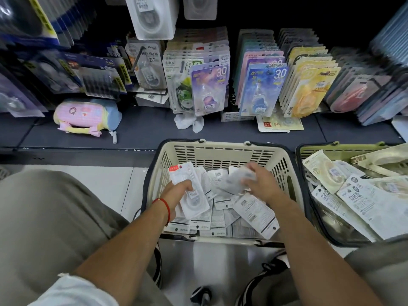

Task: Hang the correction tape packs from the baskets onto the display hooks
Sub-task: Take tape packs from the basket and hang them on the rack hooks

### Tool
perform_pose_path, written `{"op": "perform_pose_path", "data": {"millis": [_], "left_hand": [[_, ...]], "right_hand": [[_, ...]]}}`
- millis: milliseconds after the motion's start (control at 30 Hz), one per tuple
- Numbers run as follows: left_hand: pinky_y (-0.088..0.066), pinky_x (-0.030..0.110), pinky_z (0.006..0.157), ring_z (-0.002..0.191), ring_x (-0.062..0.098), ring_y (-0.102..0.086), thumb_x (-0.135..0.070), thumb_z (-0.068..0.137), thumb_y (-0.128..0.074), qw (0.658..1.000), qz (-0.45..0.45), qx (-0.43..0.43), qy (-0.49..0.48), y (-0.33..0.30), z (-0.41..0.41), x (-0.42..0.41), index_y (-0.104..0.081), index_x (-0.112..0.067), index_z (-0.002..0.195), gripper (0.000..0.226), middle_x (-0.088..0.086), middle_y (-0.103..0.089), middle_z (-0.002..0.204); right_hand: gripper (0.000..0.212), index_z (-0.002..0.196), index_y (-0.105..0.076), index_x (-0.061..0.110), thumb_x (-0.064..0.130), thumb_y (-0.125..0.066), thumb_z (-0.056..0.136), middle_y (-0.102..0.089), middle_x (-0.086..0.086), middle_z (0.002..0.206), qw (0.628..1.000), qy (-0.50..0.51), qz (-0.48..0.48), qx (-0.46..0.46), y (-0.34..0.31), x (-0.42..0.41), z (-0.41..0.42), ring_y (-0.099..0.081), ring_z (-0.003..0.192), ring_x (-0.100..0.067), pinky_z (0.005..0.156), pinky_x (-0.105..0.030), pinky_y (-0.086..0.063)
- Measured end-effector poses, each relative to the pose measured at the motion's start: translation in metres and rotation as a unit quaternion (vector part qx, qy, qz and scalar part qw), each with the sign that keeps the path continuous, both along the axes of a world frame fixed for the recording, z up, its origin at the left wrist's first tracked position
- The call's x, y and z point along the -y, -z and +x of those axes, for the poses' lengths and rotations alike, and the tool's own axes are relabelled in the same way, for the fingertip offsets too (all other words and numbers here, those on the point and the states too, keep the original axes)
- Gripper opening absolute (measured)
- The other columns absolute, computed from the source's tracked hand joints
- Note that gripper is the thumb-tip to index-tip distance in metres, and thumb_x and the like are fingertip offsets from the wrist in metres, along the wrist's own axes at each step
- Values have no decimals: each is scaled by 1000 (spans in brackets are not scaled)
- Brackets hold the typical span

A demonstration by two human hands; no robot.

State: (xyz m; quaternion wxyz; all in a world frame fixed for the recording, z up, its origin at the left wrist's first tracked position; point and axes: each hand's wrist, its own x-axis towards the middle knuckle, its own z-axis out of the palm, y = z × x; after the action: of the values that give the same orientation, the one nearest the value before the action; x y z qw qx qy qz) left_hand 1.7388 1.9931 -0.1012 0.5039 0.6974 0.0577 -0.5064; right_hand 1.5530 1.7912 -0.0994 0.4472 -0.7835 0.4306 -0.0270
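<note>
- the left hand point(180, 191) is inside the cream basket point(220, 151), its fingers curled round a small stack of white correction tape packs point(189, 191); the stack's long axis runs from the red-tabbed top end, up and left, down toward the right.
- the right hand point(259, 182) is over the same basket, fingers pinching one more white pack point(237, 181) that is blurred, so the exact grip is hard to read.
- the single pack lies just to the right of the held stack, at about the same height; as i judge it, the coming move is to bring it leftward onto the stack, hang-hole ends together.
- more loose packs point(254, 208) lie flat on the basket floor below both hands, barcodes up, pointing various ways.
- a second, greenish basket point(313, 149) to the right holds larger cream-coloured packs point(326, 171); the right hand is the nearer one to it.
- the display hooks with hanging packs point(209, 89) are up and forward of both hands, past the dark shelf point(143, 127); a white pack like the held ones hangs at top point(152, 16).
</note>
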Motion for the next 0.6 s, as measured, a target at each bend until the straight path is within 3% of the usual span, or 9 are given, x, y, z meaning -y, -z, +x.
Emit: {"op": "perform_pose_path", "data": {"millis": [67,167,233,300,333,433,500,533,600], "left_hand": [[-58,54,93,111,40,-71,-19,89,-59,998,-14,-62,-10,-3,-6,6,-68,-18,123,35,17,-78,112],[-53,55,103,118,40,-67,-32,92,-54,984,-84,-154,-34,-10,-12,19,-64,-14,133,46,20,-71,126],[-50,52,108,113,37,-66,-46,96,-50,965,-152,-206,-58,-12,-12,27,-65,-13,132,51,19,-68,124],[-60,49,94,106,36,-73,-59,100,-52,957,-185,-216,-53,-14,-13,30,-73,-10,126,60,18,-73,123],[-63,49,87,105,36,-74,-57,100,-58,964,-176,-195,-41,-14,-15,31,-73,-7,128,59,19,-74,123],[-63,48,80,105,37,-73,-20,96,-73,987,-118,-105,-36,-9,-19,26,-65,-6,138,45,20,-75,121],[-63,51,76,104,38,-73,-7,93,-75,989,-105,-95,-45,-8,-18,22,-67,-11,134,42,19,-76,120],[-64,52,74,103,38,-74,-5,91,-75,989,-103,-96,-48,-9,-17,20,-68,-13,131,41,19,-76,119],[-64,54,73,106,38,-73,-3,90,-77,991,-98,-79,-42,-12,-15,18,-68,-14,130,42,17,-75,122]], "right_hand": [[29,106,-55,38,14,-68,99,-70,4,103,994,32,-51,86,-22,-4,7,-71,78,-23,61,-36,-58],[33,113,-59,43,14,-68,100,-71,9,119,990,-23,-28,139,-33,-25,15,-71,96,-6,70,-18,-56],[52,124,-65,41,-1,-67,94,-68,10,134,987,-93,19,132,-30,-43,16,-66,118,-5,89,-19,-56],[62,127,-71,31,-11,-59,83,-64,8,144,978,-125,76,146,-26,-56,18,-57,136,-11,112,-30,-50],[61,125,-75,28,-10,-56,80,-63,6,146,973,-128,109,158,-25,-59,19,-55,139,-11,117,-33,-46],[42,112,-80,28,4,-59,85,-70,5,137,974,-82,146,150,-20,-52,20,-61,131,-10,115,-36,-47],[30,123,-73,24,11,-62,99,-68,1,138,995,-47,66,58,-4,-38,7,-63,120,-14,109,-43,-52],[31,132,-67,22,18,-63,102,-63,-2,144,997,-58,17,-45,6,-31,-3,-61,120,-17,108,-44,-53],[54,148,-52,21,31,-70,99,-51,-7,154,952,-127,-51,-273,28,-30,-30,-54,131,-24,113,-45,-48]]}}
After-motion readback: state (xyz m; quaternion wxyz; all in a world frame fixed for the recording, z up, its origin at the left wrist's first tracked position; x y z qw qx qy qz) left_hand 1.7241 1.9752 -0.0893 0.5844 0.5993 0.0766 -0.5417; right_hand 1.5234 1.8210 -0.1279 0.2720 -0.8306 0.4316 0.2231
